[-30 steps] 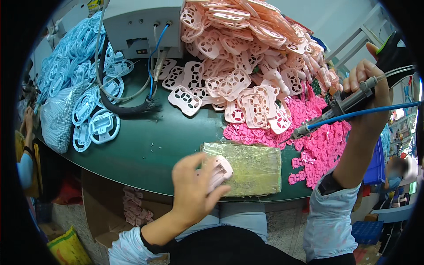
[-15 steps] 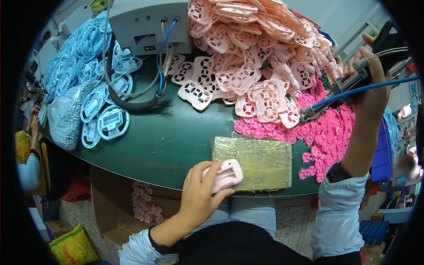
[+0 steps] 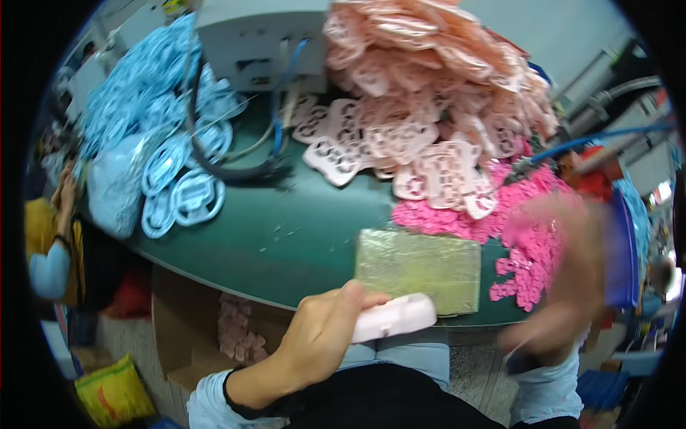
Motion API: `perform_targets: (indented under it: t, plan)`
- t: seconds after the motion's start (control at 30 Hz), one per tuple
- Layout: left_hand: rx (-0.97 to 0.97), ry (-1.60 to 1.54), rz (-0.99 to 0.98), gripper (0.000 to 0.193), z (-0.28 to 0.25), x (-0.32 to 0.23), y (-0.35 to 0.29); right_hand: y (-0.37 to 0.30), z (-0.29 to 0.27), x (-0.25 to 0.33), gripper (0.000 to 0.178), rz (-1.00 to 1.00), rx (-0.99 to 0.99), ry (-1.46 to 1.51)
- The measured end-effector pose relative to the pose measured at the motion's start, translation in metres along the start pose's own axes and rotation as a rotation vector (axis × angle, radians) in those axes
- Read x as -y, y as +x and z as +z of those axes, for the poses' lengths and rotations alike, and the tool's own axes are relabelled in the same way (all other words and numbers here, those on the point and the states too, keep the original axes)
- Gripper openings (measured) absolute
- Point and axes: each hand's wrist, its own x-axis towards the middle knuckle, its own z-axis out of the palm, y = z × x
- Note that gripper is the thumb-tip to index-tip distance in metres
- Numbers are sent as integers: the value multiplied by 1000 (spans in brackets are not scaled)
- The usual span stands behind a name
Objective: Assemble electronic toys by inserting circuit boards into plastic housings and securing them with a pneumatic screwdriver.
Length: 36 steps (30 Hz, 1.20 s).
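My left hand [image 3: 314,339] is closed on a pale pink plastic housing [image 3: 396,318], which is tilted with its side edge showing. The housing is over the near edge of a flat block wrapped in clear film [image 3: 421,264], yellowish green. To the right, my right hand [image 3: 564,286] is smeared by motion; its fingers and anything in them cannot be made out. It passes close to a heap of small bright pink parts [image 3: 525,257].
Pale pink plastic frames [image 3: 429,93] are piled at the back, light blue ones [image 3: 196,196] at the left beside a filled plastic bag [image 3: 118,186]. A grey machine box [image 3: 261,43] has cables. A blue hose [image 3: 600,143] crosses at right. A co-worker's hand [image 3: 66,189] shows far left.
My right hand has let go of the hose-fed tool and dropped toward me. My left hand has tilted the pale pink housing from its open recess onto its side, raising it slightly off the block.
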Motion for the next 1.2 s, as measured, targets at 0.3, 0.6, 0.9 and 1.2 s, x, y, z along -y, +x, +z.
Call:
perform_targets:
  t: [0.3, 0.6, 0.9, 1.2]
  plan:
    - [31, 351, 121, 34, -50, -30, -30, -11, 58, 12, 41, -324, 207, 313]
    - [131, 1174, -176, 28, -96, -61, -32, -21, -54, -179, 19, 582, -140, -91]
    - [125, 911, 22, 27, -64, -52, 1, -19, -98, -405, 38, 676, -322, -724]
    - [95, 805, 67, 22, -56, -47, 3, -8, -119, -329, 25, 430, -686, -324]
